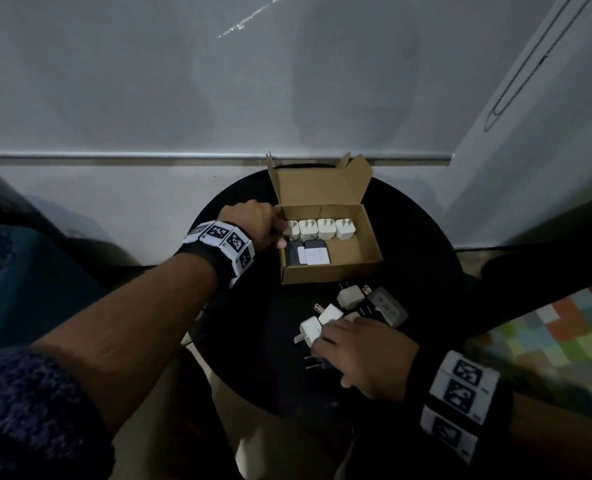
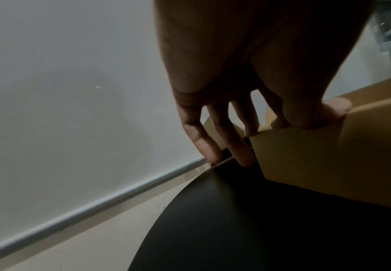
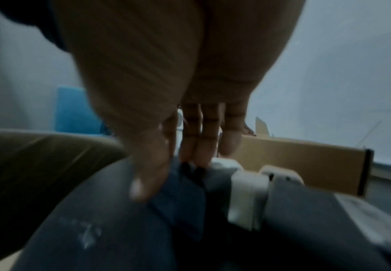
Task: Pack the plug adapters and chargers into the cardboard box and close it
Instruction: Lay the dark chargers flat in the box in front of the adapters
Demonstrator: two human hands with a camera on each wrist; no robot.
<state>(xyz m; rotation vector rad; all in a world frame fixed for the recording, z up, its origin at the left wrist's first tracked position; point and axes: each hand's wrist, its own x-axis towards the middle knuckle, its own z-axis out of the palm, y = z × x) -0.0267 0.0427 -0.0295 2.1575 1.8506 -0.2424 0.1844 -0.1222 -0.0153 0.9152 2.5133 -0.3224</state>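
The open cardboard box (image 1: 329, 273) sits at the back of a round black table (image 1: 253, 323), its lid upright. Inside, a row of white chargers (image 1: 320, 229) lines the far wall, and two dark adapters (image 1: 308, 256) lie front left. My left hand (image 1: 270, 228) holds the box's left wall (image 2: 317, 165), thumb (image 2: 336, 108) on the rim and fingers (image 2: 215, 146) down the outside. My right hand (image 1: 353, 341) lies over the loose pile in front of the box. In the blurred right wrist view its thumb (image 3: 143, 183) and fingers flank a dark adapter (image 3: 182, 198).
Loose white chargers (image 1: 329, 313) and a grey adapter (image 1: 388, 304) lie between the box and my right hand. A wall with a metal rail (image 1: 183, 157) stands just behind the table. A patchwork cloth (image 1: 582, 334) is at the right and a blue object (image 1: 27, 271) at the left.
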